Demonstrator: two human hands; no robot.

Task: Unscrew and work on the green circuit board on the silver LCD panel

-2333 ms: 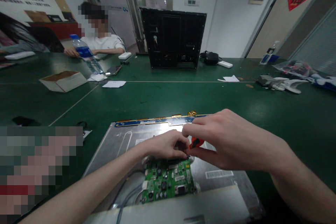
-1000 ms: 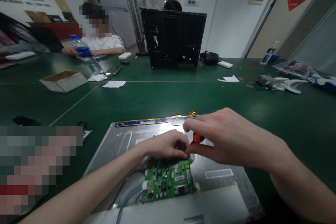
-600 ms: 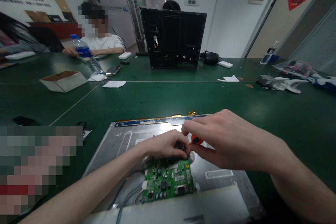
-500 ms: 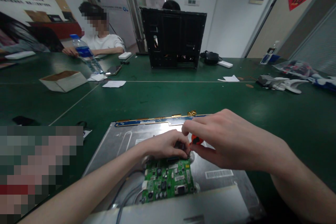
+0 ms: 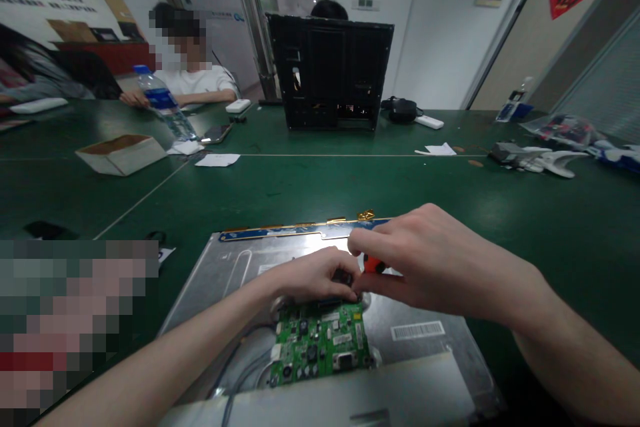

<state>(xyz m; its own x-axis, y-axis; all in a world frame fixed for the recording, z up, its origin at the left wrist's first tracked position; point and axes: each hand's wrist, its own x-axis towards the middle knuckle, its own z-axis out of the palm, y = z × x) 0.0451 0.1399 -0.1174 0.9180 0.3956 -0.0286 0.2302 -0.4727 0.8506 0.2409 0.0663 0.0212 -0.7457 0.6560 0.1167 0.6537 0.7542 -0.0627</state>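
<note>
A green circuit board (image 5: 320, 340) lies on the metal back of a flat display panel (image 5: 425, 353). My right hand (image 5: 425, 263) is closed around the orange-and-black handle of a screwdriver (image 5: 373, 263), above the board's far right corner. The screwdriver's shaft and tip are hidden behind my fingers. Beside it, my left hand (image 5: 320, 273) rests over the board's far edge with its fingers curled in a pinch at that same corner. What those fingers hold cannot be made out. A blue strip board (image 5: 280, 232) runs along the panel's far edge.
Grey cables (image 5: 245, 360) run at the board's left. Across the green table stand a black monitor housing (image 5: 333, 73), a tilted water bottle (image 5: 163, 103) and an open paper box (image 5: 121, 155). Gloves (image 5: 535, 159) lie at the right. One person (image 5: 195, 77) sits at the far left, another behind the housing.
My right hand has turned slightly around the screwdriver handle, its knuckles a little higher, and less of the handle shows. My left hand stays in place.
</note>
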